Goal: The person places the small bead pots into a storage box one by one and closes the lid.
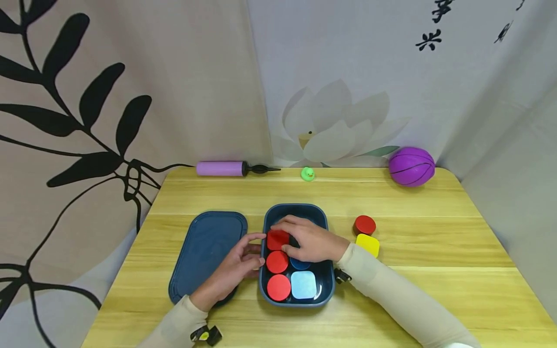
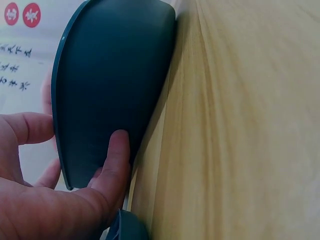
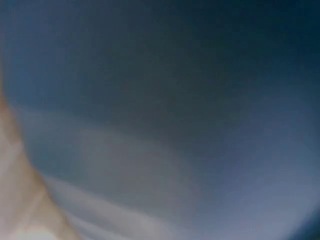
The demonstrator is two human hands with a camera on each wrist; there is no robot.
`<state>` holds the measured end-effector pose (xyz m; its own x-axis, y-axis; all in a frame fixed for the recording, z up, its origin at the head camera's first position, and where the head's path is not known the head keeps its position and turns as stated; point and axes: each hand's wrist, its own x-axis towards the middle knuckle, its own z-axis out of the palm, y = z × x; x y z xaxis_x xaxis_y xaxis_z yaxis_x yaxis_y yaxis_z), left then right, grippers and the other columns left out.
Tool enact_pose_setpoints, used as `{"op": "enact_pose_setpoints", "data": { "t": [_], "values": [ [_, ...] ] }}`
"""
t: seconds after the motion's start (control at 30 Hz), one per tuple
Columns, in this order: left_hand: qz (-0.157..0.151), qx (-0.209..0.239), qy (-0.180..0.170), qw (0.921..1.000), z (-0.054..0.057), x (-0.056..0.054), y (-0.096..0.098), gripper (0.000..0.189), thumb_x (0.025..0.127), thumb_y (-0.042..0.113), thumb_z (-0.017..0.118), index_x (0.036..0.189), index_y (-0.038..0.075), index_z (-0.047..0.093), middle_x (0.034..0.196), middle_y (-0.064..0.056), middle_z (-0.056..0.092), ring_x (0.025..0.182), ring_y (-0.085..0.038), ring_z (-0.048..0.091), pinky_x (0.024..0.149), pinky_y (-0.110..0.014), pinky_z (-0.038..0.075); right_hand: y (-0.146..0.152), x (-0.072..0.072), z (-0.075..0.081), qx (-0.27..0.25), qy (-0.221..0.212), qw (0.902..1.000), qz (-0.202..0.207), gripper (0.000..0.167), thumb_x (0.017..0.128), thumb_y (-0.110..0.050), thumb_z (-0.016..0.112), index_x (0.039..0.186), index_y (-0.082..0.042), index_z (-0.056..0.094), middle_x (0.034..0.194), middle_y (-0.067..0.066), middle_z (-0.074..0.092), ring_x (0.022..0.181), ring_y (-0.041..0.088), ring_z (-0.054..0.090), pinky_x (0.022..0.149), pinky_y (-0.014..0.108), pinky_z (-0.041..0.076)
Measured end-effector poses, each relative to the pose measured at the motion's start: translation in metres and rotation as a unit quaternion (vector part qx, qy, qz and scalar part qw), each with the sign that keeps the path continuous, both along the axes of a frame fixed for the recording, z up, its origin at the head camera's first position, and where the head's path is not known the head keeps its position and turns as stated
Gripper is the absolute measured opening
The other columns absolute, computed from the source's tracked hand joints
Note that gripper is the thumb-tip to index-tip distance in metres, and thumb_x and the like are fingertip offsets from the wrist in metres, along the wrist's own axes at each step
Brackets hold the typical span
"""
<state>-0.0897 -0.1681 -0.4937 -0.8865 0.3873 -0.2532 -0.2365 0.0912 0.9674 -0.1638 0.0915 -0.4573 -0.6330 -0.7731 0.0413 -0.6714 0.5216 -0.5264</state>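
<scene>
A dark blue box (image 1: 329, 285) stands on the table with coloured blocks inside. My right hand (image 1: 311, 238) reaches into it and pinches a red rounded-square block (image 1: 277, 240) at the far left, thumb on the near side. Nearer in that column lie two red round blocks (image 1: 277, 262). Beside them are a light blue square block (image 1: 303, 285) and a darker blue block (image 1: 300, 264), partly hidden by the hand. My left hand (image 1: 239, 266) touches the box's left wall (image 2: 110, 80), its fingers fairly straight. The right wrist view is a dark blue blur.
Left of the box lies a dark blue lid (image 1: 204, 256), partly under the left hand. To the right are a red round block (image 1: 364, 225) and a yellow square block (image 1: 368, 244). Along the back stand a purple pump (image 1: 219, 168), a green duck (image 1: 307, 174) and a purple ball (image 1: 411, 166).
</scene>
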Motion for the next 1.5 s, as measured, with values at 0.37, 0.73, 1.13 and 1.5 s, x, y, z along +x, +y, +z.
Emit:
{"op": "enact_pose_setpoints", "data": {
  "t": [0.37, 0.73, 1.13, 1.5],
  "values": [
    [0.006, -0.007, 0.002, 1.0, 0.0, 0.0, 0.0, 0.06, 0.102, 0.012, 0.062, 0.158, 0.019, 0.04, 0.147, -0.025, 0.05, 0.115, -0.025, 0.065, 0.089, -0.04, 0.06, 0.02, 0.0, 0.019, -0.054, 0.012, 0.9979, -0.033, 0.051, 0.102, -0.028, 0.067, 0.15, -0.013, 0.058, 0.149, 0.0, 0.058, 0.134, 0.019, 0.057, 0.108, 0.045, 0.054],
    [0.003, -0.005, 0.006, 1.0, 0.001, -0.001, 0.0, 0.06, 0.103, 0.013, 0.062, 0.158, 0.02, 0.04, 0.147, -0.024, 0.05, 0.117, -0.024, 0.065, 0.089, -0.039, 0.061, 0.055, -0.003, 0.036, -0.137, 0.009, 0.9885, -0.063, 0.05, 0.1, -0.02, 0.072, 0.148, -0.012, 0.059, 0.144, 0.007, 0.062, 0.127, 0.03, 0.064, 0.096, 0.046, 0.062],
    [-0.001, 0.004, 0.006, 1.0, 0.0, -0.001, 0.001, 0.061, 0.103, 0.012, 0.062, 0.159, 0.019, 0.039, 0.15, -0.025, 0.05, 0.121, -0.024, 0.065, 0.092, -0.039, 0.06, 0.106, -0.006, 0.028, -0.133, 0.05, 0.981, -0.132, 0.046, 0.099, -0.014, 0.073, 0.144, -0.011, 0.062, 0.143, 0.007, 0.064, 0.124, 0.028, 0.066, 0.093, 0.045, 0.063],
    [0.004, 0.001, 0.0, 1.0, 0.0, 0.0, 0.002, 0.061, 0.103, 0.012, 0.062, 0.159, 0.02, 0.039, 0.152, -0.024, 0.049, 0.123, -0.024, 0.064, 0.092, -0.039, 0.06, 0.152, -0.006, 0.008, -0.083, 0.049, 0.976, -0.195, 0.044, 0.1, -0.02, 0.074, 0.141, -0.013, 0.063, 0.142, 0.007, 0.064, 0.128, 0.033, 0.064, 0.104, 0.055, 0.056]
  ]
}}
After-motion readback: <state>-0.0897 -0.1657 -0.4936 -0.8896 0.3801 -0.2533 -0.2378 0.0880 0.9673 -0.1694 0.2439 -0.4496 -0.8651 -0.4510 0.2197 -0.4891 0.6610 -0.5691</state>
